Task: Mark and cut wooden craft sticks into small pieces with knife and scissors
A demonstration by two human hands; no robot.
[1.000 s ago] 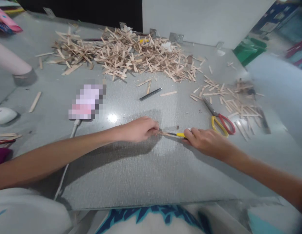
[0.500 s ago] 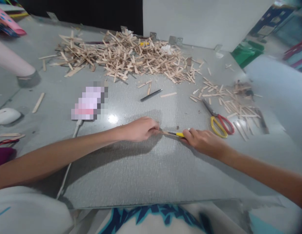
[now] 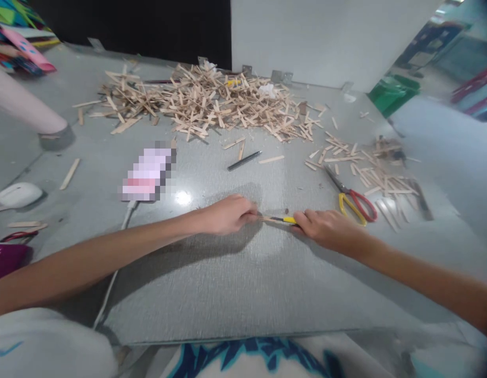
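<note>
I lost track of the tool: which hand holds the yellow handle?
The right hand, closed around the yellow handle; the left hand instead pinches a thin wooden strip.

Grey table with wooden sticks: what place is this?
Probably a craft workspace: heaped pale wooden sticks, metal scissors with red and yellow handles, and a slim yellow tool in the right hand.

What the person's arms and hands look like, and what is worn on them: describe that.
The left hand and right hand are bare: no gloves, and no watch or bracelet shows at either wrist. Rings cannot be ruled out. The forearms are uncovered. Pale cloth with a blue mark, perhaps a sleeve, shows near the left forearm.
</note>
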